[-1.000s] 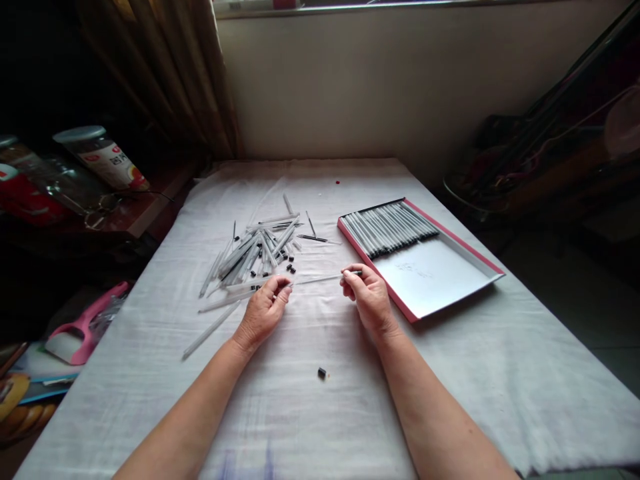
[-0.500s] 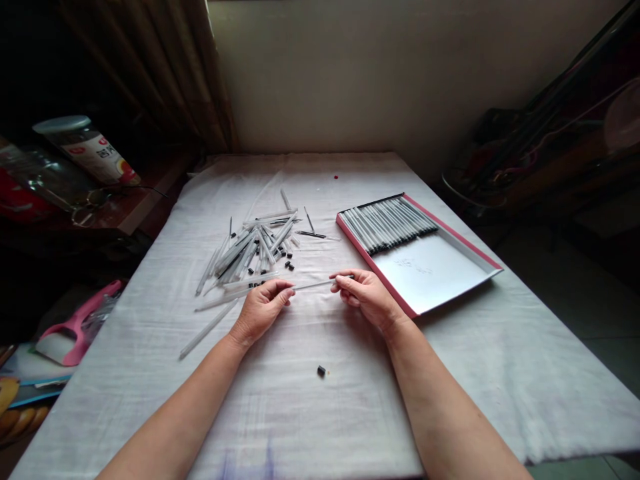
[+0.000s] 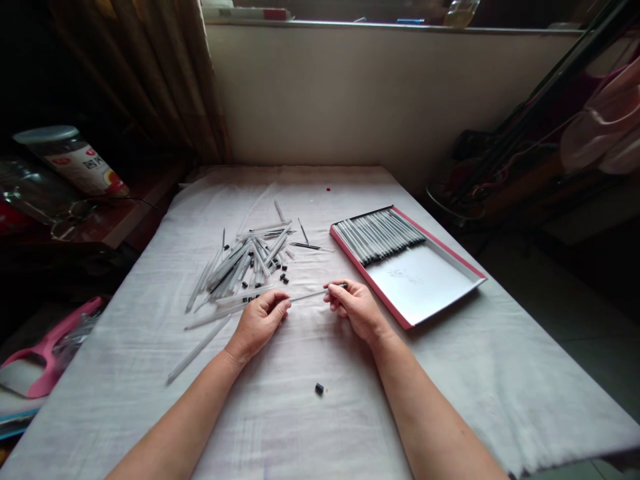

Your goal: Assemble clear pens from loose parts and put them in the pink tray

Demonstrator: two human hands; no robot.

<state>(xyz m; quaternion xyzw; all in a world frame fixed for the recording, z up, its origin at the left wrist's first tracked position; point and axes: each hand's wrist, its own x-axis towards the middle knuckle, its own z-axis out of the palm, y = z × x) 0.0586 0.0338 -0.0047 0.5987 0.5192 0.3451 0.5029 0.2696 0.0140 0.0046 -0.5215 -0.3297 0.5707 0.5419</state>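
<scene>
Both my hands hold one thin clear pen tube [image 3: 307, 295] level above the white cloth. My left hand [image 3: 260, 320] pinches its left end with curled fingers. My right hand [image 3: 353, 307] pinches the right end, where a dark tip shows. Just beyond my left hand lies a loose pile of clear pen tubes [image 3: 245, 257], thin refills and small black caps. A red-rimmed tray [image 3: 453, 257] to the right of my right hand holds a neat row of finished pens [image 3: 380, 233] at its far end.
A lone black cap [image 3: 319, 388] lies on the cloth [image 3: 300, 413] between my forearms. A stray tube [image 3: 197, 349] rests left of my left arm. A shelf with jars [image 3: 70, 160] and a pink tool [image 3: 45, 350] stand off the table's left side. Clutter fills the floor at right.
The camera view shifted a little. My right hand slid leftward along the tube toward my left hand, shortening the visible span between them. The pile and tray stay put.
</scene>
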